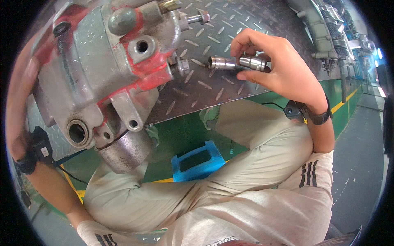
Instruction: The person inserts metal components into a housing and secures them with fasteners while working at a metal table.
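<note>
The left hand (19,98) lies along the left side of a big metal case (90,65). Its fingertips are hidden, so I cannot tell how tightly it grips. The case runs off the top of the view. It is dull grey with red smears, round holes, two bolts (182,66) sticking out on the right and a round cup (125,153) at the bottom. A bit farther off, the right hand (277,61) is closed, thumb and fingers, on one end of a small metal rod (222,63). The fingers cover part of the rod, and I cannot tell if it touches the bumpy metal table (213,92) under it. The rod is smooth and very shiny, fat at both ends and thinner in the middle. Below, the bent legs (266,131) hide some of the green floor (180,131), where a blue frame (215,155) shows between them. Far away at the top right, other metal parts (334,37) look small and blurry, too hard to name
</note>
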